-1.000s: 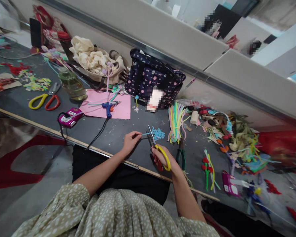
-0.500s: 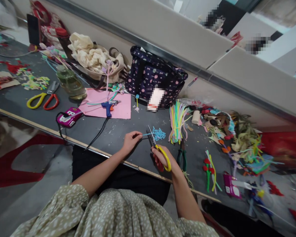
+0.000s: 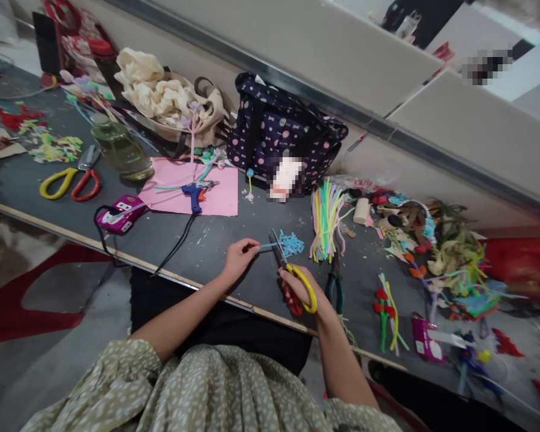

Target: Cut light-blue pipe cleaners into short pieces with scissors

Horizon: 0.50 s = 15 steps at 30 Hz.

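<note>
Between its thumb and fingers, my left hand [image 3: 239, 259] pinches a thin blue strip [image 3: 267, 246] that points right toward the scissor blades. My right hand [image 3: 300, 285] holds scissors [image 3: 309, 287] with one yellow and one red handle, the blades parted around the strip's right end. Just beyond the blades lies a small heap of cut blue pieces [image 3: 291, 243]. A bundle of pastel strips [image 3: 326, 222] rests to the right of the heap, with dark green-handled pliers [image 3: 335, 288] below it.
On the left are a glue gun [image 3: 194, 195] on pink paper [image 3: 225, 186], a purple device [image 3: 120, 215], other scissors [image 3: 88, 174] and a glass bottle [image 3: 121, 147]. A dark patterned bag [image 3: 283, 132] stands behind. Red flowers [image 3: 383, 306] lie right.
The view has shifted slightly. The scissors stay around the blue strip, with their blades opened at a slightly different angle. Both hands keep their holds.
</note>
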Each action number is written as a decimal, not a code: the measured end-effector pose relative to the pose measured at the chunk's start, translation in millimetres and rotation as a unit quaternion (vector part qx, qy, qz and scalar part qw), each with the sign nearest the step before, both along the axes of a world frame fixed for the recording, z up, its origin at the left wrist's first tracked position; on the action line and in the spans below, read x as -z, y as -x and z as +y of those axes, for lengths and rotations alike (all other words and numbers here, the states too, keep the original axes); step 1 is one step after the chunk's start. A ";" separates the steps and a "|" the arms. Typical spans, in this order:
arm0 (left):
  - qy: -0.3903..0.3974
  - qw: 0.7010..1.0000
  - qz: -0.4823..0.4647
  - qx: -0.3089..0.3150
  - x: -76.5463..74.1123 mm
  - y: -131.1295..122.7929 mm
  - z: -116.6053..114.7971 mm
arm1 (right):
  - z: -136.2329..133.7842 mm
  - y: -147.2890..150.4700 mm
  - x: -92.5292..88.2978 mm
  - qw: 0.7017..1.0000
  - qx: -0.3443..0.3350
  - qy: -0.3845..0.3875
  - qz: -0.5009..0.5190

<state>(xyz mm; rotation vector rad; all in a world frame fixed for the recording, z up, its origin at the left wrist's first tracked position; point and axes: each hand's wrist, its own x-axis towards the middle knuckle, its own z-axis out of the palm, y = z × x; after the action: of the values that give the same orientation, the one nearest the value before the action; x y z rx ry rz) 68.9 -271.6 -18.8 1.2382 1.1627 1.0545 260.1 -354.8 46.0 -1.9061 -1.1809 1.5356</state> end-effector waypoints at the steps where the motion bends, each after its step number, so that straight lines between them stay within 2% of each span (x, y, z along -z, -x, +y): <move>1: 0.001 1.000 0.004 -0.004 -0.1 -0.4 0.0 | 0.7 0.7 -1.1 1.000 0.006 0.006 0.005; 8: 0.004 1.000 0.028 -0.013 4.8 -3.0 -0.3 | 4.2 0.2 -1.8 1.000 0.013 0.026 0.009; 15: -0.001 0.998 0.052 -0.019 10.8 -4.3 -1.2 | 5.6 2.2 5.9 0.999 0.023 0.032 -0.009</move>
<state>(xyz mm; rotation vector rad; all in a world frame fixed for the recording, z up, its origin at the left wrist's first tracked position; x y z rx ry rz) 73.2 -272.8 -29.6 1.2904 1.2687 1.0289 257.9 -349.1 40.1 -1.9790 -1.0999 1.5521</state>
